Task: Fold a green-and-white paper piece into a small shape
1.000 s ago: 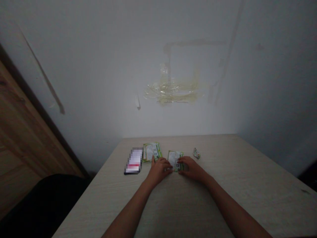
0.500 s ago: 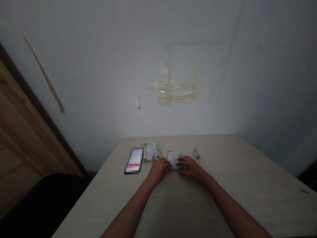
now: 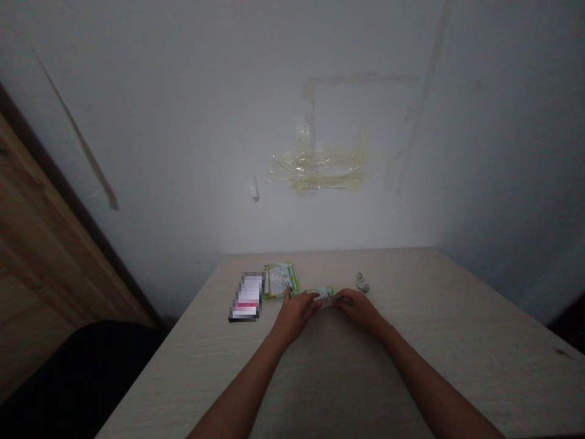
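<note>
A green-and-white printed wrapper (image 3: pixel 325 296) is held between my two hands, low over the table. My left hand (image 3: pixel 294 315) pinches its left end, the thumb stretched out to the side. At its right end, the fingers of my right hand (image 3: pixel 359 309) are closed on the edge. The wrapper shows as a narrow strip; whether it is folded or just tilted I cannot tell. Just beyond my left thumb lie flat wrappers (image 3: pixel 280 280) of the same print, overlapping. A small crumpled or folded piece of wrapper (image 3: pixel 362 282) sits past my right hand.
Left of the flat wrappers lies a phone (image 3: pixel 247 297) with its screen blurred out. The pale wooden table (image 3: pixel 393 396) meets a grey wall (image 3: pixel 183 122) with old tape (image 3: pixel 326 171) on it. A dark rounded object (image 3: pixel 91 366) stands at the lower left, beside wooden boards (image 3: pixel 55 225).
The wrapper between my hands lay flat and has become a narrower strip. My right hand's spread fingers have closed on its right end, and my left fingers have gripped its left end.
</note>
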Action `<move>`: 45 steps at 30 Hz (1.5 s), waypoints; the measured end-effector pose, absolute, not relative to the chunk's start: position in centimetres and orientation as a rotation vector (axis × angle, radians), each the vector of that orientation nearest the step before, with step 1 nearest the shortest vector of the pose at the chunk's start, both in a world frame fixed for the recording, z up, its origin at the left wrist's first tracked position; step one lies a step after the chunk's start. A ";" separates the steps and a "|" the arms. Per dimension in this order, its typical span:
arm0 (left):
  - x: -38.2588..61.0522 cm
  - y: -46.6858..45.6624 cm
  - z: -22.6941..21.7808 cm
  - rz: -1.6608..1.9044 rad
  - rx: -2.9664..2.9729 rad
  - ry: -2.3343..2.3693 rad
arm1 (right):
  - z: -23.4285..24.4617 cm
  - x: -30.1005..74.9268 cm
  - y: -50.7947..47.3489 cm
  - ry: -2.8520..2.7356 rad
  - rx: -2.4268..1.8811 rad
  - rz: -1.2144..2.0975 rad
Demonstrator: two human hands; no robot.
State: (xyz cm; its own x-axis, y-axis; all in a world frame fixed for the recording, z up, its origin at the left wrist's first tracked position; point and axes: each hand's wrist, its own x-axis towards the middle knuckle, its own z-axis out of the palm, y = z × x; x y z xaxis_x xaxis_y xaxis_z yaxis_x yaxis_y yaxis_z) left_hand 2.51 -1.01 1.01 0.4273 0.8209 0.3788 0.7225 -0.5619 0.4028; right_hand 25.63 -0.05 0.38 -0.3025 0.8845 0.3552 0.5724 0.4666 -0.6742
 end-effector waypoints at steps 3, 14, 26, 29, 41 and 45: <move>2.5 -0.9 0.8 0.879 2.482 1.404 | 0.2 25.7 0.1 -1.973 -1.178 0.631; 2.7 -0.1 -0.3 0.925 2.516 1.489 | -0.6 24.4 -0.1 -1.918 -1.196 0.488; 2.4 0.0 -0.8 0.742 2.528 1.428 | -0.8 24.7 0.0 -2.152 -1.195 0.191; 2.3 -0.2 -0.5 0.721 2.536 1.425 | -0.6 24.6 -0.2 -2.164 -1.179 0.180; 3.3 -0.9 0.4 0.664 2.657 1.452 | -1.4 24.7 0.5 -2.161 -1.107 0.169; 3.4 -1.0 0.4 0.670 2.628 1.418 | -1.2 24.6 0.4 -2.142 -1.115 0.238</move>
State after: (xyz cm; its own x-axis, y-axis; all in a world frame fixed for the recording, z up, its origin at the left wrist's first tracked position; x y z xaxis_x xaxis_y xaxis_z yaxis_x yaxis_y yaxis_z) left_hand 3.35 -0.95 0.36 0.4757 0.8121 0.3380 0.7766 -0.5682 0.2721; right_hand 24.62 0.38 -1.19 -0.3841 0.7764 0.4997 0.6477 0.6123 -0.4534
